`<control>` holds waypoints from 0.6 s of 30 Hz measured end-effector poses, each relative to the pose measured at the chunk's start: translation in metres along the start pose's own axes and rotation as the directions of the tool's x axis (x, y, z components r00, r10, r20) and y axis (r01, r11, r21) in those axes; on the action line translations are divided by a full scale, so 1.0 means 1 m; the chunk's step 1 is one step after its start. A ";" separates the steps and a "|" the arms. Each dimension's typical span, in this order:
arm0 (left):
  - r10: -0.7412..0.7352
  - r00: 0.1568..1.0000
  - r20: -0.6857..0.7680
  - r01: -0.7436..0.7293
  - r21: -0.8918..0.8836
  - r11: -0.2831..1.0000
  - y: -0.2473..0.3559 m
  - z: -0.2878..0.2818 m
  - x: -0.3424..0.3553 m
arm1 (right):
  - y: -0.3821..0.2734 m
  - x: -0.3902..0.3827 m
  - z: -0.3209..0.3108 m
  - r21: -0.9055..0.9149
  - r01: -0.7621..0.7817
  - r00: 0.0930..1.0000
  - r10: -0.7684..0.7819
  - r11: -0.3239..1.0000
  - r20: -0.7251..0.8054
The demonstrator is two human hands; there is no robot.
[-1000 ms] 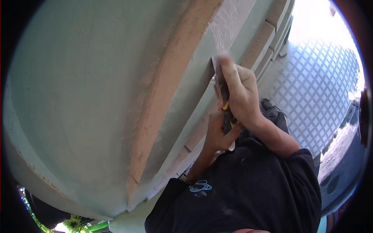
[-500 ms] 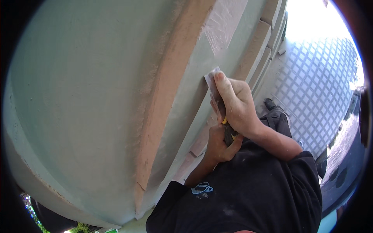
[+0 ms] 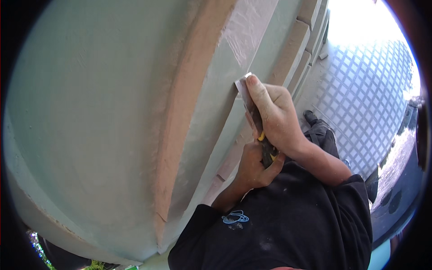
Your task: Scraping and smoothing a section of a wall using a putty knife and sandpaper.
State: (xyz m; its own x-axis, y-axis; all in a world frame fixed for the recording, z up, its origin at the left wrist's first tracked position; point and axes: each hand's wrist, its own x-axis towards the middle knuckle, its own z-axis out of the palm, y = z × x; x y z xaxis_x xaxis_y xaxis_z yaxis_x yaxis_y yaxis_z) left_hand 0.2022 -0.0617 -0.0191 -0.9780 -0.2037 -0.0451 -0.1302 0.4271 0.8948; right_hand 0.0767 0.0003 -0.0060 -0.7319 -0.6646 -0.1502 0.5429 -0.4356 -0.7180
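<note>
Both of my hands are on one putty knife [image 3: 243, 92] with a metal blade and a black and yellow handle. My right hand [image 3: 280, 114] is closed around its upper part, the thumb laid along the blade close to the tip. Lower down, my left hand [image 3: 254, 170] grips the handle end. The blade tip meets the grey-green plastered ledge [image 3: 222, 83], by its edge. Just above the tip, a pale pinkish patch [image 3: 247, 31] with ragged streaks covers part of that ledge. My fingers hide some of the blade and handle.
Left of the ledge runs a long brownish raised band [image 3: 182, 103], beside a broad grey-green wall surface [image 3: 99, 112]. Brownish blocks [image 3: 292, 42] step along the upper right. Below lies a lattice-patterned tiled floor [image 3: 360, 90], with a dark shoe [image 3: 309, 118]. A dark vehicle-like shape [image 3: 398, 198] stands right.
The knife and both hands have shifted slightly; the blade tip now sits a little higher and further left. The view has moved slightly too. Both hands keep their grip.
</note>
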 end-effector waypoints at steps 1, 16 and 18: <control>-0.016 1.000 -0.015 0.015 -0.049 0.999 0.003 0.003 0.000 | -0.003 0.000 -0.001 -0.035 0.016 1.000 -0.015 0.999 0.008; -0.094 0.973 -0.211 0.062 -0.154 0.986 0.009 0.001 0.000 | -0.008 0.014 0.008 -0.031 0.119 0.978 -0.122 0.992 -0.168; -0.115 0.972 -0.205 0.094 -0.111 0.989 0.011 0.001 0.001 | -0.008 0.016 0.006 -0.082 0.183 0.966 -0.195 0.980 -0.170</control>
State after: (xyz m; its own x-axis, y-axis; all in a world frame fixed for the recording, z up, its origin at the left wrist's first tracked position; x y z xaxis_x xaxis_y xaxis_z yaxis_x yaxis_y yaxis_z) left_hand 0.1991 -0.0561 -0.0099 -0.9022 -0.4277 -0.0558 -0.2025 0.3057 0.9303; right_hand 0.0634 -0.0103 0.0012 -0.8828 -0.4538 -0.1212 0.3641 -0.4982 -0.7869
